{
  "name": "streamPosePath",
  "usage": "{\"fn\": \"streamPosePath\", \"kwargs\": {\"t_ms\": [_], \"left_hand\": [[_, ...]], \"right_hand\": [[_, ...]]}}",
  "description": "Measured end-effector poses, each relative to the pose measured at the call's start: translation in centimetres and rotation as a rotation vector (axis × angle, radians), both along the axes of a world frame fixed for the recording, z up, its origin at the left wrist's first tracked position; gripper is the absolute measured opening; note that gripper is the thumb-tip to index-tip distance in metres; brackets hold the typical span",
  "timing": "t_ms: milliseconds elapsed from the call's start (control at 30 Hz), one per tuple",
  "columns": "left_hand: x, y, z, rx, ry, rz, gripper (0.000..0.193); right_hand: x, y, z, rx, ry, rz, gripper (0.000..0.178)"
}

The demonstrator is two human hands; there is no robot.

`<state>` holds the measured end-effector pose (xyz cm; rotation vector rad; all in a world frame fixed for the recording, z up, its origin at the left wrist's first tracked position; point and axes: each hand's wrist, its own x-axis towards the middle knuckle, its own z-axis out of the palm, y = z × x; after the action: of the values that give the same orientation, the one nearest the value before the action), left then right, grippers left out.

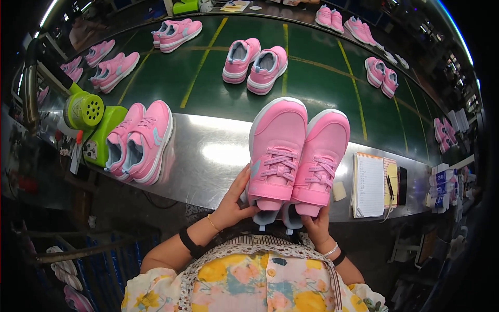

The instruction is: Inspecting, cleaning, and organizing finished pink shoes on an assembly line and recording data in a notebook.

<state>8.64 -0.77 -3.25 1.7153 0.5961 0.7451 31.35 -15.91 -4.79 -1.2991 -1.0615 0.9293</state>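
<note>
The left hand (pixel 235 204) curls around the heel end of the left shoe in a pair of pink mesh sneakers with white soles (pixel 279 140), its thumb by the opening. The right hand (pixel 317 226) grips the heel of the right shoe, most of its fingers hidden. The pair is held, toes far, above the near edge of a shiny metal bench (pixel 200 179), blocking the view of the bench's middle.

At left on the bench, a second pink pair (pixel 150 138) partly covers a lime-green machine with a round perforated head (pixel 86 110). At right lie a small off-white block (pixel 339 191), a lined white notebook (pixel 368 184) and a yellow pad (pixel 390 169) bearing a dark pen (pixel 390 190). Beyond, a green belt with yellow lines (pixel 312 44) carries more pink pairs (pixel 267 70).
</note>
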Motion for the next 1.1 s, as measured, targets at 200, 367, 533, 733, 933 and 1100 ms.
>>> {"fn": "streamPosePath", "kwargs": {"t_ms": [200,367,533,733,933,1100], "left_hand": [[0.1,-0.2,-0.4,-0.013,0.018,-0.002,0.097],[0.4,-0.2,-0.7,-0.293,-0.138,-0.025,0.095],[0.3,-0.2,-1.7,-0.273,-0.101,-0.052,0.098],[-1.0,-0.1,0.6,-0.214,-0.168,-0.122,0.095],[0.0,3.3,8.8,0.174,-0.39,-0.036,0.093],[0.7,2.6,12.4,0.48,-0.281,-0.123,0.067]], "right_hand": [[-0.3,0.6,1.2,0.029,-0.028,-0.004,0.086],[2.8,1.7,7.6,-0.511,0.165,-0.034,0.063],[6.3,5.9,15.2,-0.157,-0.663,-0.164,0.046],[-0.4,14.6,15.1,-0.248,0.537,0.014,0.055],[-4.7,12.8,15.5,-0.138,0.15,0.151,0.051],[-4.6,12.0,16.1,0.115,-0.168,0.33,0.057]]}}
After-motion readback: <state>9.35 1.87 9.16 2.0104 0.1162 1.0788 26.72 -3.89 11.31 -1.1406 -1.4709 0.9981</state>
